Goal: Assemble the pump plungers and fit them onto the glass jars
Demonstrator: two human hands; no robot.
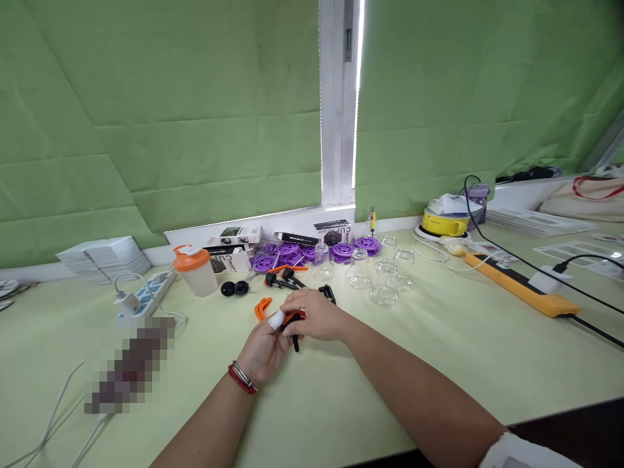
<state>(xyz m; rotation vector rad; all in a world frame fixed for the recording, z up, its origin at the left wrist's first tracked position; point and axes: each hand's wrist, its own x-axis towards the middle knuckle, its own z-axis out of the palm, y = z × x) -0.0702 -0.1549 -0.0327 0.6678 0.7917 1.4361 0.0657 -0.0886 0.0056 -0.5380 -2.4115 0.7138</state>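
My left hand (260, 351) and my right hand (316, 316) meet over the pale green table (439, 364), both closed on a small orange-and-black part (292, 320). A white bandage wraps one left fingertip. A black stem of the part sticks down between the hands. An orange clip (262, 307) lies just left of them, and a black piece (327, 293) just behind my right hand. Further back lie purple round discs (287, 252), black-and-orange rods (283, 278) and several clear glass cups (383, 281).
An orange-lidded plastic bottle (195, 270) stands at the back left beside a white power strip (146, 296). Small product boxes (234, 237) line the window sill. An orange power strip (521, 286) with black cables lies right, near a yellow container (443, 223).
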